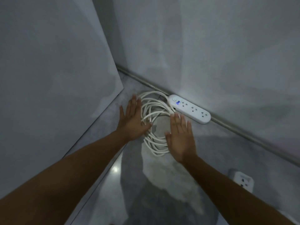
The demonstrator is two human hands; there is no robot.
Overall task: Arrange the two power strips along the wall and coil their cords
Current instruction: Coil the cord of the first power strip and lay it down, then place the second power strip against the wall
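head view, looking down: we saw our left hand [132,118] spread flat, fingers straight, resting on the left edge of the coiled cord [155,109]. our right hand [181,137] lay equally flat on the coil's right side, fingertips just beside the power strip [190,108]. neither hand gripped anything. the cord was smooth, round and white, wound in loose oval loops on the glossy grey floor [219,151]. the strip was a long white plastic bar with rounded ends, a round button, a blue light and three sockets, lying against the baseboard [243,132] of the pale wall [211,46]. a second white strip [243,181] sat well apart at lower right. a flat grey panel [48,78] stood left.
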